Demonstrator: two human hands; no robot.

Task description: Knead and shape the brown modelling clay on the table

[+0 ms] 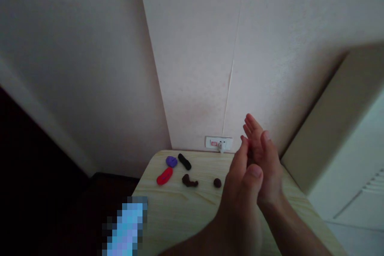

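My left hand [241,186] and my right hand [271,168] are held palm to palm above the right part of the table. Their fingers stretch upward, and the palms cup toward each other. A dark gap shows between them, but whatever lies inside is hidden. Just left of my hands a small dark brown clay ball [217,183] rests on the tabletop. Farther left lies a bent, lumpy piece of brown clay [189,181]. Behind it are a black clay strip [184,161], a purple clay lump [171,161] and a flattened red clay piece [165,176].
The pale wood-grain table [177,212] stands against a white wall [195,68]. A socket [219,143] with a white plug sits at its back edge. A large pale cabinet-like object [345,136] is on the right. Something blurred and bluish [126,228] covers the front-left edge.
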